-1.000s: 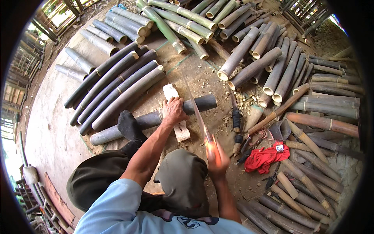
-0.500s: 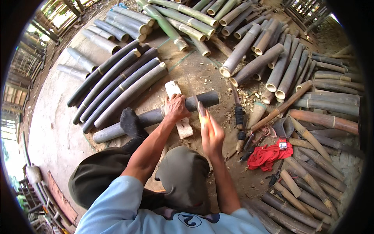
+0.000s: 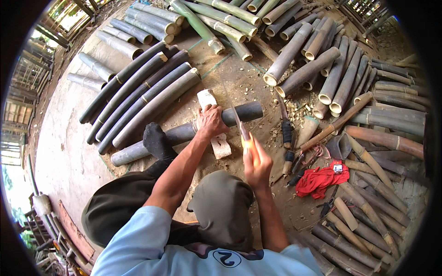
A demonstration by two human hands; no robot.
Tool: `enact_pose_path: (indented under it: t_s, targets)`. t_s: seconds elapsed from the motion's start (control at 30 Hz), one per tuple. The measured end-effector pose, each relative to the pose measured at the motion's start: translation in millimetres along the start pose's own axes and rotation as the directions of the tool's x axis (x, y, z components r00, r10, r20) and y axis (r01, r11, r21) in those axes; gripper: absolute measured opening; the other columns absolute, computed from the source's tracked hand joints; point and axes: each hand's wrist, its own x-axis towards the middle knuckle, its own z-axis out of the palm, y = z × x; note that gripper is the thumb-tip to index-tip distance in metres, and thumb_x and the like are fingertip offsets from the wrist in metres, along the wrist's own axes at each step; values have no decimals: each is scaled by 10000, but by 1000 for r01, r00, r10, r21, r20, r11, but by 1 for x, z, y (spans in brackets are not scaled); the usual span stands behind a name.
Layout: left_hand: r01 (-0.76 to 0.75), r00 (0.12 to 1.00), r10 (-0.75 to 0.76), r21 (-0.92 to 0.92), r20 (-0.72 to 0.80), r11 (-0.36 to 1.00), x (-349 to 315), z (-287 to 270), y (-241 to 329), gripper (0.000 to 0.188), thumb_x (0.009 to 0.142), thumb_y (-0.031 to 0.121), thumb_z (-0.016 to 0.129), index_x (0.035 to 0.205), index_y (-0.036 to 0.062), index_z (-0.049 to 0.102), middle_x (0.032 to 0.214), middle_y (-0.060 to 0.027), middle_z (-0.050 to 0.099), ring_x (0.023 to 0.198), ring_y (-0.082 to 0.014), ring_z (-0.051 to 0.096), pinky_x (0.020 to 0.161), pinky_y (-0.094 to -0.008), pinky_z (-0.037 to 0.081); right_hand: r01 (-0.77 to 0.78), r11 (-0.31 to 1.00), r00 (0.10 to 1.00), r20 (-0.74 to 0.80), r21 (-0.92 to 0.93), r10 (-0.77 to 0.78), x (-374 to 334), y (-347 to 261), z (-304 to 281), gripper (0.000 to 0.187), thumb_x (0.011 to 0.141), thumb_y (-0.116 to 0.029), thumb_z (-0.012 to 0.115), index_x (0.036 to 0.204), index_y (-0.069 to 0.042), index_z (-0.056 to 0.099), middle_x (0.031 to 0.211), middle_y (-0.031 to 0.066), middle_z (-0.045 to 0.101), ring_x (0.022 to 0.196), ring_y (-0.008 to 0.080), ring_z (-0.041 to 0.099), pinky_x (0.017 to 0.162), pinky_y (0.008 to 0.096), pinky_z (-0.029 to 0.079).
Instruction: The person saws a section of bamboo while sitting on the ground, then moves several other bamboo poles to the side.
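The left hand [image 3: 212, 122] grips a dark bamboo culm [image 3: 248, 112] from above, its fingers bent past the far edge, so the culm lies beneath the palm and across a pale wooden block [image 3: 221, 146]. The right hand [image 3: 258, 165] has its fingers wrapped round a handsaw [image 3: 242, 130], whose blade (blurred toward its tip) crosses the culm just right of the left hand. A dark-socked foot [image 3: 158, 140] lies over the culm farther left.

One saw [image 3: 242, 129], one pale block [image 3: 221, 147], one red cloth [image 3: 317, 181], two hands [image 3: 212, 121] (bamboo tubes [image 3: 184, 133] beyond sure count)
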Motion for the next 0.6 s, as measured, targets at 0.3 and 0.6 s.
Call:
enact_pose_path:
  t_s: [0.3,0.6]
  targets:
    - [42,996,-44,34,71,999,-2,-11,-12,630,490,354,881,1056,128,722,1127,-69,680,1229,-293,565,1047,-560,366,-6,1000,1000,21,-14,6,-126,-5,-59,446,1035,-248,533,1349,67,570,1131,217,722,977,313,732,847,369,569]
    - [41,998,-41,7,36,999,6,-13,-20,667,447,358,894,1050,126,732,1161,-72,675,1246,-320,545,1077,-652,325,36,998,997,70,-57,-32,-47,-5,-16,448,1026,-232,534,1337,86,592,1165,224,711,1029,281,704,904,373,541]
